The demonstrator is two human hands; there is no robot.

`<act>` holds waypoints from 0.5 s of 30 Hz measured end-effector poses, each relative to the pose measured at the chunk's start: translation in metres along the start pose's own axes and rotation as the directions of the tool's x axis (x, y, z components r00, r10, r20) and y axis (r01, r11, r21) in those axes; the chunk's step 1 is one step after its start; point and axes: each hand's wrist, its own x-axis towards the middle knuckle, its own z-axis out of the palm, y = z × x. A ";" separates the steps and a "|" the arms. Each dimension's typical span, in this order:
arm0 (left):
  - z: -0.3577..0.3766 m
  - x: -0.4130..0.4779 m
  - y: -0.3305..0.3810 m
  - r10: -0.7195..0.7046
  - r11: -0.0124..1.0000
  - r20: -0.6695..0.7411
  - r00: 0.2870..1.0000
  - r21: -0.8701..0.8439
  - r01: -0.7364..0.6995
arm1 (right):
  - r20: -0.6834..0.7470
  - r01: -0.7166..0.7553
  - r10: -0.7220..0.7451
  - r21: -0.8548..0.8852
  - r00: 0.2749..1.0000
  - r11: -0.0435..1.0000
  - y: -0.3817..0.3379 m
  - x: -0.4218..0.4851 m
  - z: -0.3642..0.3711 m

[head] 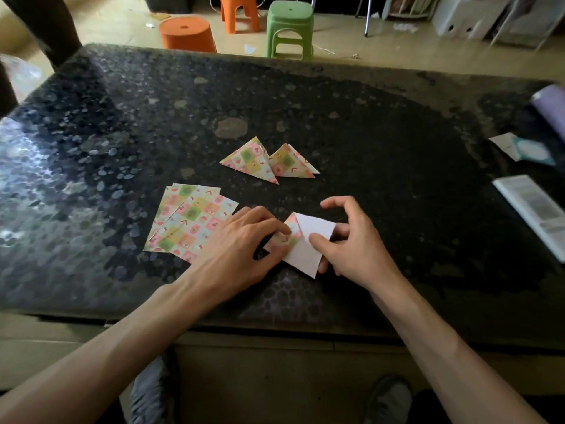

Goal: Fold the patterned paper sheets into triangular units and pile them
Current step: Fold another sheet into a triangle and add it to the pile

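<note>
From the head camera I see my left hand (244, 240) lying on the half-folded sheet (308, 240), which sits on the dark speckled counter (367, 133) near its front edge. The fingers are fairly straight and press the patterned flap flat. My right hand (351, 243) pinches the same sheet from the other side: the thumb is on the white face, some fingers are tucked under the edge, and the forefinger is lifted clear and curled. The sheet shows mostly its white back, with a patterned strip turned over on its left. Just left of the sheet, partly under my left wrist, lies a fanned stack of flat sheets (186, 221), pattern up. Beyond the sheet, further onto the counter, two folded triangles (253, 162) rest side by side, touching at their edges. Far to the right of the sheet a booklet (535, 209) lies at the counter's edge. Well beyond the sheet, on the floor past the counter, stand a green stool (290, 29) and an orange stool (188, 35).
</note>
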 end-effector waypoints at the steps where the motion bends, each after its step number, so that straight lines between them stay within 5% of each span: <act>1: 0.002 0.000 -0.001 0.009 1.000 0.009 1.000 0.012 -0.009 | 0.011 -0.005 0.005 -0.008 1.000 1.000 -0.001 -0.001 0.000; 15: 0.005 0.002 -0.012 0.091 0.996 0.051 0.995 -0.003 -0.091 | 0.246 0.094 -0.083 -0.034 0.966 0.995 -0.007 0.003 -0.025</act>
